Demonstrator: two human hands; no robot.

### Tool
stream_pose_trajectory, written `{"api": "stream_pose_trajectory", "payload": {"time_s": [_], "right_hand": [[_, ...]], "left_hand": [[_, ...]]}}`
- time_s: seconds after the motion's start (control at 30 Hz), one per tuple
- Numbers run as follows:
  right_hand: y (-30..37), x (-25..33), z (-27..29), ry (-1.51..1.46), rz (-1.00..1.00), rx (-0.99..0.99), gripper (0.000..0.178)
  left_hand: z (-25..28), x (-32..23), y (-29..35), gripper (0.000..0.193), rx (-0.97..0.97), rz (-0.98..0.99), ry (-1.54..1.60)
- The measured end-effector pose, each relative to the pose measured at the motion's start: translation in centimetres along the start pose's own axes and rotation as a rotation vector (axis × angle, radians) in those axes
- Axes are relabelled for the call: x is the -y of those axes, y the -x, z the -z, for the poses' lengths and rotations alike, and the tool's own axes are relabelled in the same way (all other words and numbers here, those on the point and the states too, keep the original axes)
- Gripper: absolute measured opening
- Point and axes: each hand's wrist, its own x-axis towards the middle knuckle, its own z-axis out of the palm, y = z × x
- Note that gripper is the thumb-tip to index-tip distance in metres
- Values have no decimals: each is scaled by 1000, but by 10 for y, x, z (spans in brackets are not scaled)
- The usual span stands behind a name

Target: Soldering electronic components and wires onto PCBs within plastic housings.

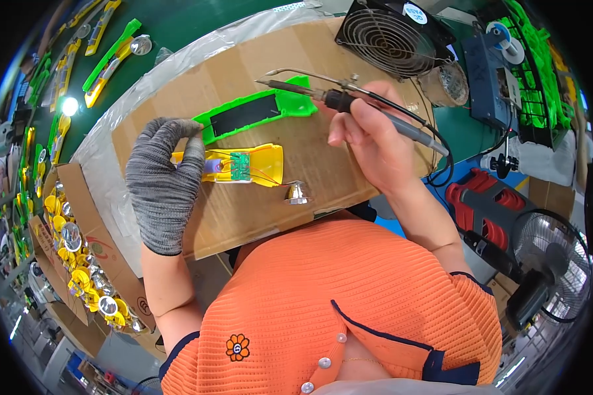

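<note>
The left grip [165, 178], in a grey knit glove, has its thumb and fingertips close together at the left end of a green shell [296, 102]; whether they pinch it I cannot tell. The glove hides the left end of the yellow housing [270, 164], which lies below the shell on a cardboard sheet [336, 174] with a small green circuit board [240, 167] inside. Thin wires run from it toward a silver reflector [298, 193], their ends hard to follow. The bare right grip [375, 128] is closed around a soldering iron [405, 128], its tip above the shell; some fingers are hidden behind the handle.

At left, a cardboard box [105, 227] holds jumbled yellow lamp heads and reflectors, its depth unclear. At right, a black wire basket [540, 135] is heaped with green parts, blurred toward the dark rim. Beside the black fan [389, 39] stands a round cup [435, 85], contents indistinct.
</note>
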Motion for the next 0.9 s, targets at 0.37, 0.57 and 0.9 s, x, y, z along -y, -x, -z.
{"api": "stream_pose_trajectory", "payload": {"time_s": [0.37,0.57,0.9], "right_hand": [[20,19,8,345,-53,51,13],[18,25,2,367,-197,-32,12],[14,27,-4,465,-289,7,14]], "left_hand": [[-18,12,-24,13,479,-136,289],[-23,14,-47,13,579,-297,241],[-27,6,-53,11,615,-353,114]]}}
